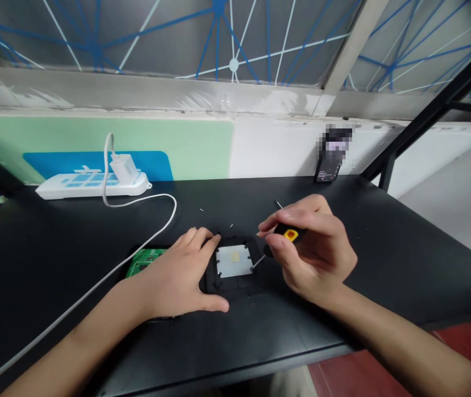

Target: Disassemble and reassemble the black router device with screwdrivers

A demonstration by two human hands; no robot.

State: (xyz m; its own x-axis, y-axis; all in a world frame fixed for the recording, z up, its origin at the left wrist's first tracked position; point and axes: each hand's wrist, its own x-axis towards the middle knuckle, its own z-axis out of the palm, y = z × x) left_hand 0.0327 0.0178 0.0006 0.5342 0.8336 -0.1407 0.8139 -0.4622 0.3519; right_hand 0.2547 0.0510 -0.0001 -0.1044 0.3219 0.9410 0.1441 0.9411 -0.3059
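My right hand (313, 248) is closed around a screwdriver (290, 235) with a black and yellow handle. Its thin shaft points down and left, and the tip is at the right edge of a silver plate (233, 260). Small black fastening points line that plate, which sits in a black device housing (235, 284). A pale square patch lies in the plate's middle. Spread flat over the left part of the device is my left hand (181, 275), thumb and fingers apart. A green circuit board (145, 259) shows partly beneath it; the rest is hidden.
Two tiny screw-like pieces, one a metal bit (231, 225), lie beyond the device. A white power strip (95, 186) with a plugged-in charger (123, 169) stands at the back left. Its white cable (111, 267) crosses the black table (235, 342). A phone (331, 157) leans against the back wall.
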